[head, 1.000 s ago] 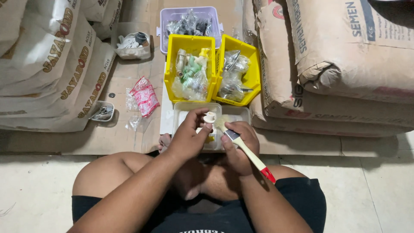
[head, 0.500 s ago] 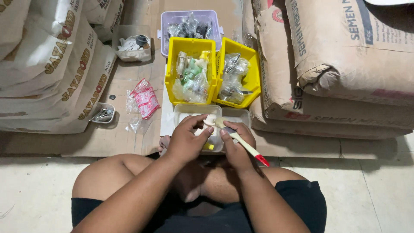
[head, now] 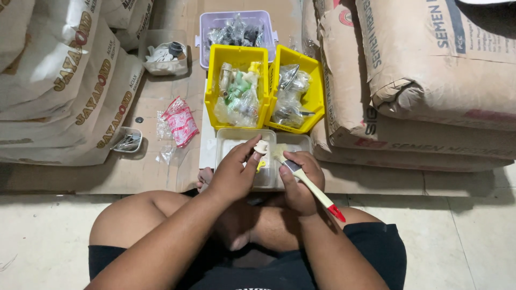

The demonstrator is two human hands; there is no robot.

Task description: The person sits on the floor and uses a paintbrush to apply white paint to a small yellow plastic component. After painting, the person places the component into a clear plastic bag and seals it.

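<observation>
My left hand pinches a small white plastic fitting between thumb and fingers, held above a clear plastic tray. A small yellow piece shows just below the fitting. My right hand grips a paintbrush with a cream handle and red tip; its pale bristles point up-left, close to the fitting. Both hands hover over the tray in front of my crossed legs.
Two yellow bins of bagged parts stand behind the tray, a lilac bin beyond them. Stacked sacks flank both sides. A red-printed packet, a small clear tub and another container lie on cardboard at left.
Both hands have shifted slightly down toward me over the tray, still holding the fitting and the brush. The brush bristles stay near the fitting.
</observation>
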